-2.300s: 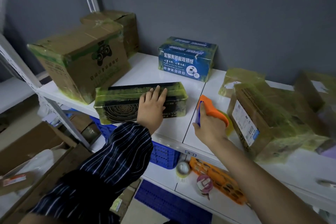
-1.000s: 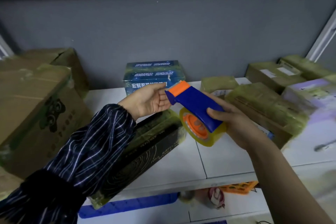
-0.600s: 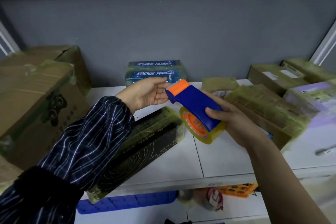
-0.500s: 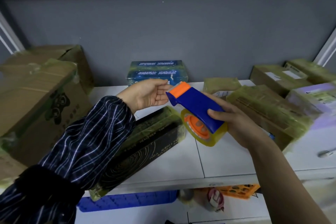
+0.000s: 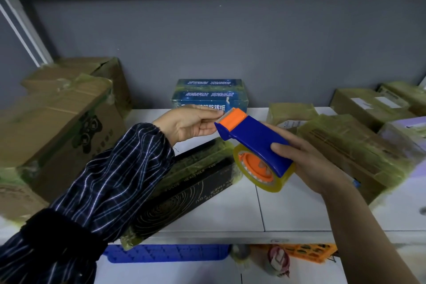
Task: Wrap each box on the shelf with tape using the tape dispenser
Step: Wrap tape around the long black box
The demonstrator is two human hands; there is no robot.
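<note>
My right hand (image 5: 309, 163) grips the blue tape dispenser (image 5: 253, 140) in the air above the shelf, its yellowish tape roll (image 5: 265, 182) hanging underneath. At the orange serrated cutter end (image 5: 232, 117), the thumb and fingertips of my left hand (image 5: 191, 124) meet in a pinch; the clear tape end is hard to make out. Below my hands a black box (image 5: 184, 191) wrapped in tape lies at an angle on the white shelf (image 5: 288, 210). A taped blue box (image 5: 209, 94) stands by the back wall.
Large taped cardboard boxes (image 5: 57, 127) fill the left of the shelf. Several taped parcels (image 5: 345, 145) crowd the right. Beneath the shelf are a blue crate (image 5: 166, 253), an orange tray (image 5: 309, 251) and spare tape rolls (image 5: 279, 260). Another shelf board runs overhead.
My left hand came off the black box and my right hand lifted the dispenser up in front of me. Over the last second both hands have stayed almost still.
</note>
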